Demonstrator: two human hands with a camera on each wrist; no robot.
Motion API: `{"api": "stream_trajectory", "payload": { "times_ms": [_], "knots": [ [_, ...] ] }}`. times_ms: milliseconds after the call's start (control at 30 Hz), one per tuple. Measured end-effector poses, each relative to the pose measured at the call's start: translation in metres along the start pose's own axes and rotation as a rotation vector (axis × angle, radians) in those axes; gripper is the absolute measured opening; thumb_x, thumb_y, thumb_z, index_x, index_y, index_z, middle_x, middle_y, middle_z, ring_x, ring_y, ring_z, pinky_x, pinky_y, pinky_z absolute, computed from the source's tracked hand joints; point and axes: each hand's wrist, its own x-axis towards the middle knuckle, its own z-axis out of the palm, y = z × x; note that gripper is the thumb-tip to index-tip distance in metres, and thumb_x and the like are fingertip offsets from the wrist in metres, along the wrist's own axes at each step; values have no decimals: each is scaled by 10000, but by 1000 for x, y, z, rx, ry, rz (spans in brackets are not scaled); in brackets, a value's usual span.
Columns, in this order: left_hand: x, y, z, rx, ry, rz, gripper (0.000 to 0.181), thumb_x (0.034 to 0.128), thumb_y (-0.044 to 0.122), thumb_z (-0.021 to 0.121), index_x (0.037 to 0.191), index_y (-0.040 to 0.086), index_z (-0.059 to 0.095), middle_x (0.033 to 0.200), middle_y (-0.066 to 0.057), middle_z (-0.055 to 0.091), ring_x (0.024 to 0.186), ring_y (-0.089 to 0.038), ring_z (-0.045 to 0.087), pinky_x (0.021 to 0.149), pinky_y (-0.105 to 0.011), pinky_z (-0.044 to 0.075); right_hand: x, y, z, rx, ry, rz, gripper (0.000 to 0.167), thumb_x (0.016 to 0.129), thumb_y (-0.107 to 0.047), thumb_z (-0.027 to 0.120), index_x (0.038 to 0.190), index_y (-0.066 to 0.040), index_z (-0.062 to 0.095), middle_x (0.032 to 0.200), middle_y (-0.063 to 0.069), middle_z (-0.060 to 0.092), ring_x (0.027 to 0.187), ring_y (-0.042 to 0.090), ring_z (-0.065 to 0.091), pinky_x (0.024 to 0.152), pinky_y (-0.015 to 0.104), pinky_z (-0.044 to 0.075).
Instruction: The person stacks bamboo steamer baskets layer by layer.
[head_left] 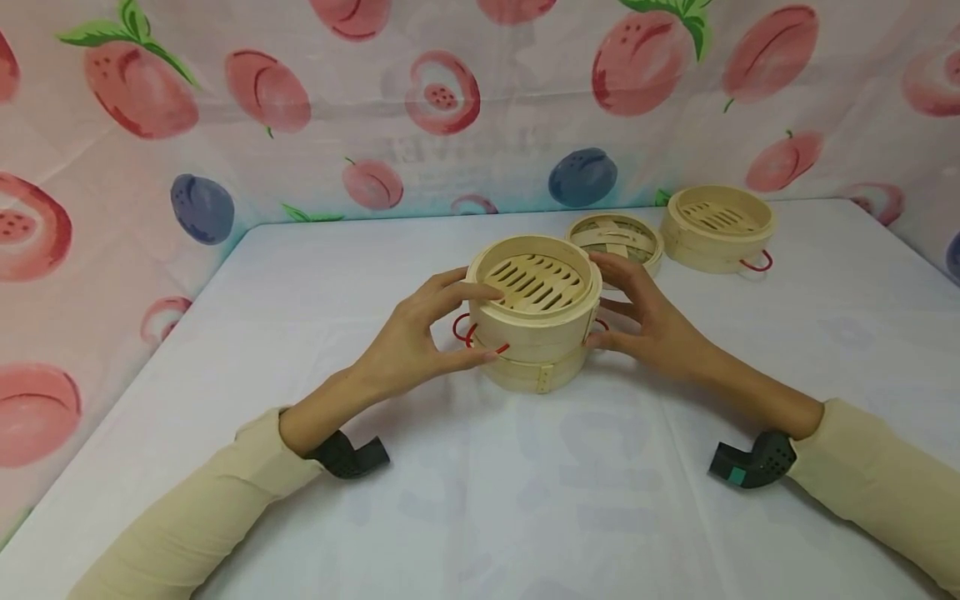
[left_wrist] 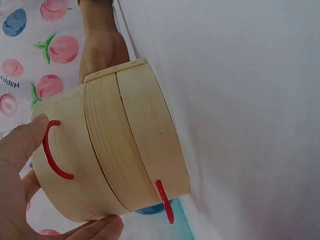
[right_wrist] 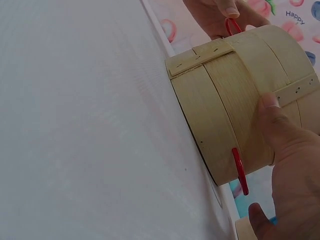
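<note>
Two round bamboo steamer baskets stand stacked on the white table, the upper basket (head_left: 534, 333) over the lower basket (head_left: 517, 377). Slots cut the slatted floor of the upper one. My left hand (head_left: 412, 337) grips its left side, thumb low beside a red handle (left_wrist: 52, 152) and fingers over the rim and far wall. On the opposite side my right hand (head_left: 656, 321) holds the upper basket, thumb against the near wall and fingers behind. Another red handle (right_wrist: 240, 171) sticks out of the lower basket. Some fingertips are hidden behind the walls.
Behind the stack lies a round woven bamboo lid (head_left: 617, 237). To its right stands another bamboo steamer (head_left: 716, 250) with a red handle. A fruit-printed cloth (head_left: 300, 167) hangs along the table's back and left. Both wrists carry black camera mounts.
</note>
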Motion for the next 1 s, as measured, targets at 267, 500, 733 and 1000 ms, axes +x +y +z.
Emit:
{"api": "stream_trajectory", "payload": {
  "times_ms": [267, 500, 733, 1000],
  "knots": [
    [2, -3, 0, -78, -17, 11, 599, 742, 135, 841, 1285, 149, 590, 1394, -98, 457, 1317, -179, 392, 1043, -302, 385, -2, -2, -1, 2, -2, 49, 964, 767, 163, 701, 1521, -108, 165, 1553, 39, 195, 1390, 239, 254, 1038, 312, 394],
    [2, -6, -2, -108, -37, 9, 592, 757, 119, 827, 1295, 134, 582, 1412, -91, 456, 1331, -188, 383, 1050, -313, 379, -3, -2, -2, 12, 4, 56, 836, 854, 154, 606, 1520, -131, 189, 1560, 76, 181, 1392, 247, 256, 1040, 347, 396],
    [2, -9, -5, -114, -65, -27, 590, 777, 128, 813, 1313, 162, 570, 1433, -48, 452, 1360, -140, 341, 1058, -313, 368, -2, -2, -1, 47, 10, 49, 822, 844, 170, 605, 1498, -110, 192, 1567, 72, 159, 1397, 261, 242, 1043, 297, 385],
    [1, -9, -7, -105, -66, -53, 637, 789, 155, 804, 1356, 165, 513, 1410, 15, 461, 1299, -122, 404, 1036, -313, 397, 0, -4, -1, 34, 4, 23, 815, 812, 173, 645, 1457, -75, 212, 1570, 50, 152, 1405, 273, 221, 1052, 299, 374]
  ]
}}
